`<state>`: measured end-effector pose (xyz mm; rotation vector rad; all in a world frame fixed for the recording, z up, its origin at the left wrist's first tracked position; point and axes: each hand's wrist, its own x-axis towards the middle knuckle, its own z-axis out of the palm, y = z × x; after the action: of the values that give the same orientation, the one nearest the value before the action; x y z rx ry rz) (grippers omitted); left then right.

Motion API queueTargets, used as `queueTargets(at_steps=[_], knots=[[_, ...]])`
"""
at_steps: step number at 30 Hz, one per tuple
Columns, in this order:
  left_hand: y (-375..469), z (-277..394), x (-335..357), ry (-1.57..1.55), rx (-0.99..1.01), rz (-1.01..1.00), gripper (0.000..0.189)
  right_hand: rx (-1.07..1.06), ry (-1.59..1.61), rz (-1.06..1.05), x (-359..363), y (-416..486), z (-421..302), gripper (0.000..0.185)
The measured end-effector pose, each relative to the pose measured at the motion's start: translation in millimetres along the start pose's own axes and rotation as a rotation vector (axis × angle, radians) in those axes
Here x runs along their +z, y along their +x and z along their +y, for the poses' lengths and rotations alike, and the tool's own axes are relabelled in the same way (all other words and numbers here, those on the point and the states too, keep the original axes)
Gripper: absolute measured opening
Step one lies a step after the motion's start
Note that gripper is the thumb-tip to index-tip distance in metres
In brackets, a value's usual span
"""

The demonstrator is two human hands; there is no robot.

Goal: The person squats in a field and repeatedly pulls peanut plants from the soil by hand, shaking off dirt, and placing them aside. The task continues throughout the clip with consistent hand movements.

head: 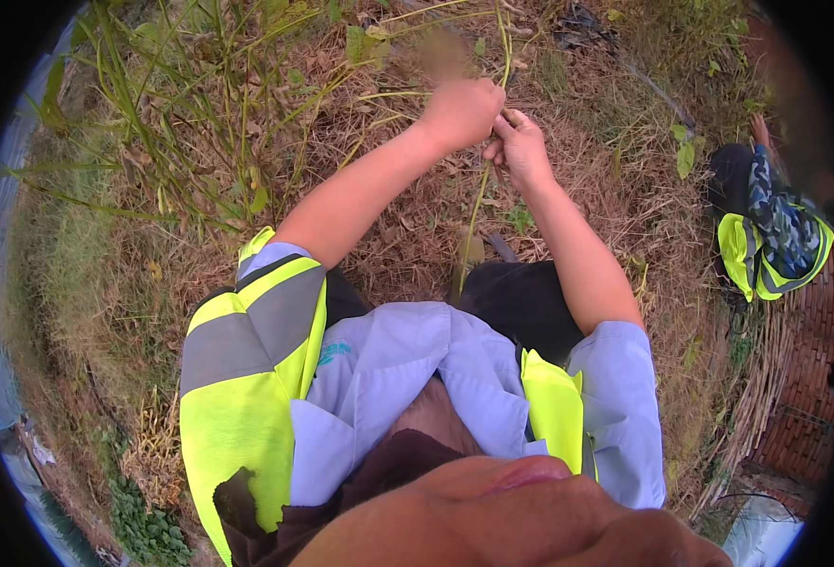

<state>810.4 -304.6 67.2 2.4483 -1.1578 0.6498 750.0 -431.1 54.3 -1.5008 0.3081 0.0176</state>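
Note:
A long yellow-green plant stem (478, 202) runs from the top of the view down between my knees. My left hand (463, 112) is closed in a fist around its upper part, the back of the hand facing up. Just beside it, my right hand (525, 150) has its thumb and fingers pinched on the same stalk, close to a small brown piece that may be a pod. The two hands nearly touch, and the fingers partly hide what lies between them. Dry straw and dead leaves (417, 212) cover the ground beneath.
Tall green-stemmed plants (225, 106) stand close on my left. Black plastic sheet (587, 28) lies at the top right. Another person in a yellow vest (789, 241) crouches at the far right, near stacked bricks (806, 361) and a row of dry stalks (760, 397).

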Motion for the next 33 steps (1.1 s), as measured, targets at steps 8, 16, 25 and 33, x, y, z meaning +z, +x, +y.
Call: queueTargets(at_steps=[8, 16, 25, 33], knots=[[8, -12, 11, -0.225, -0.313, -0.084, 0.020, 0.053, -0.145, 0.122, -5, -1, 7, 0.016], [23, -95, 2, -0.289, -0.454, 0.468, 0.030, -0.013, -0.264, -0.134, -5, -17, 27, 0.011], [25, -91, -2, -0.044, -0.543, 0.388, 0.024, 0.021, -0.316, -0.221, 0, -21, 23, 0.009], [22, -92, -2, -0.209, -0.365, 0.375, 0.022, -0.038, -0.358, -0.271, -3, -22, 28, 0.006]])
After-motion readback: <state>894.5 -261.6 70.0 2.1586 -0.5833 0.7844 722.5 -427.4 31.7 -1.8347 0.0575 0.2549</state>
